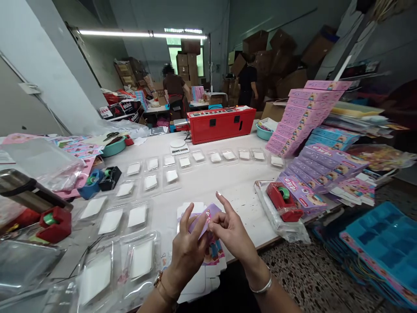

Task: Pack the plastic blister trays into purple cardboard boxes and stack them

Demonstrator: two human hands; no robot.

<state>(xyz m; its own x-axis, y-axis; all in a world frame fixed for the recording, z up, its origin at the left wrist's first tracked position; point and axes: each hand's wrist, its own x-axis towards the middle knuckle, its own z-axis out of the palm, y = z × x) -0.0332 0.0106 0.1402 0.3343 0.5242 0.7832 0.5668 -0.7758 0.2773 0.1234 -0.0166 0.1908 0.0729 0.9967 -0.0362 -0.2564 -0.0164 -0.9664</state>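
A small purple printed carton (211, 210) is between my two hands above the near table edge. My left hand (190, 245) has its fingers around the carton's left side. The thumb and curled fingers of my right hand (233, 232) pinch the carton's right edge, and its index finger points up. Parts of the carton are hidden behind the fingers. Beneath both hands lies a pile of flat printed cartons (213, 271), with white flaps showing. To the left of my left hand stand clear plastic trays (158, 250) with white squares in them.
At right are a red tape dispenser (285, 202), purple boxes (325, 167) and a tall stack of pink boxes (298, 115). A red machine (223, 126) and a white scale (179, 146) stand at the back. More tape dispensers (58, 224) and a steel flask (28, 189) sit at left. Two people work beyond.
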